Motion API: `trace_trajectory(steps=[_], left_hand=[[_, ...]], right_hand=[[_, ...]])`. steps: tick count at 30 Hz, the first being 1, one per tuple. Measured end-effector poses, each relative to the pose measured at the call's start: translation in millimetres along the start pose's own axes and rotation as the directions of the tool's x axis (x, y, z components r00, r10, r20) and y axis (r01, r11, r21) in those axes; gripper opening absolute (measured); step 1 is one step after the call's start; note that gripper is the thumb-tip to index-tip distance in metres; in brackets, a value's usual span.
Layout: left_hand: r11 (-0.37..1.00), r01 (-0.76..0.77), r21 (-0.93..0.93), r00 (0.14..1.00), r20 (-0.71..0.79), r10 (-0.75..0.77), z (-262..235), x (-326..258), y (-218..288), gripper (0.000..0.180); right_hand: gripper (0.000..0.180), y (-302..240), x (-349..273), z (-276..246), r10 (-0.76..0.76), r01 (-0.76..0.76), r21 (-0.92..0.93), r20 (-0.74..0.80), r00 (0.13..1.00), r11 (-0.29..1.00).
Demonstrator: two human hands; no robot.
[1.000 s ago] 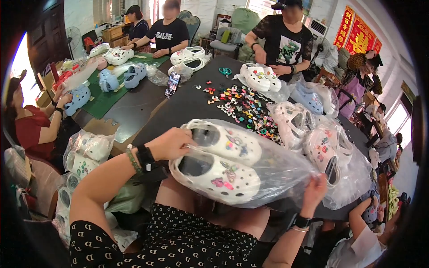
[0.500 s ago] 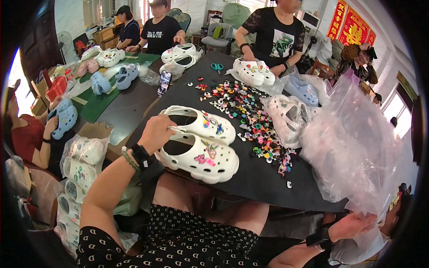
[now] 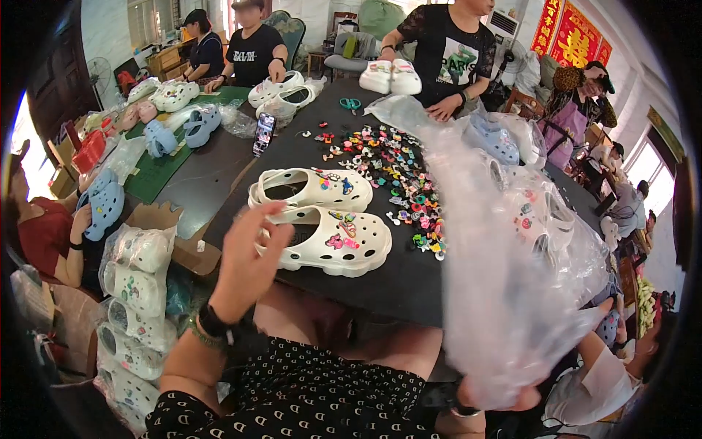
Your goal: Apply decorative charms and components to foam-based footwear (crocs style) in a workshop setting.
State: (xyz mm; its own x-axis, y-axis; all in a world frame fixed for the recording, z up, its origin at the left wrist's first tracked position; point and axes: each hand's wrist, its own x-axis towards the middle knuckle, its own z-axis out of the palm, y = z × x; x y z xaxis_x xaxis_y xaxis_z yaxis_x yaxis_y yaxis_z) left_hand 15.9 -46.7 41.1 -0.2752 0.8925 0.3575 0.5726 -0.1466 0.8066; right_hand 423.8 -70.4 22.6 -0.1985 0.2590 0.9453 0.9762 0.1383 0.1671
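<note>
A pair of white clogs with colourful charms lies on the black tabletop (image 3: 314,289): the near clog (image 3: 369,252) and the far clog (image 3: 358,196), toes pointing right. My left hand (image 3: 252,252) hovers at their heels, its fingers apart and gripping nothing. Low on the right, my right hand (image 3: 515,396) is closed on the gathered end of a clear plastic bag (image 3: 475,278). The bag rises blurred over the table's right side and hides some of the loose shoe charms (image 3: 395,164).
Bagged white clogs (image 3: 537,212) sit at the right, and wrapped pairs (image 3: 135,293) are stacked at the lower left. A phone (image 3: 264,134) and teal scissors (image 3: 350,104) lie farther back. Across the table a co-worker's hand (image 3: 387,55) holds white clogs (image 3: 391,76); other people sit left.
My left hand has let go of the clogs, which now rest flatter on the table. My right hand has swung the plastic bag leftward. The co-worker opposite has lifted a white pair.
</note>
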Motion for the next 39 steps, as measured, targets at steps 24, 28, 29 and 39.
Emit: trace_trajectory(steps=[24, 28, 29, 39], left_hand=[[0.775, -0.551, -0.310, 0.423, 0.697, 0.579, 45, -59, -20, 0.022], [0.703, -0.669, -0.242, 0.418, 0.659, 0.625, 38, -48, -6, 0.026], [0.677, -0.696, -0.239, 0.425, 0.622, 0.657, 33, -43, -7, 0.023], [0.665, -0.362, -0.653, 0.784, 0.172, 0.597, 76, -50, -10, 0.042]], right_hand=[[0.079, -112, 14, 51, -0.744, -0.595, 0.786, 0.498, 0.446, 0.169], [0.060, -116, 2, 54, -0.714, -0.759, 0.629, 0.610, 0.345, 0.170], [0.051, -114, -2, 57, -0.677, -0.787, 0.603, 0.635, 0.372, 0.132], [0.023, -126, -31, 78, -0.934, -0.924, 0.249, 0.135, 0.331, -0.292]])
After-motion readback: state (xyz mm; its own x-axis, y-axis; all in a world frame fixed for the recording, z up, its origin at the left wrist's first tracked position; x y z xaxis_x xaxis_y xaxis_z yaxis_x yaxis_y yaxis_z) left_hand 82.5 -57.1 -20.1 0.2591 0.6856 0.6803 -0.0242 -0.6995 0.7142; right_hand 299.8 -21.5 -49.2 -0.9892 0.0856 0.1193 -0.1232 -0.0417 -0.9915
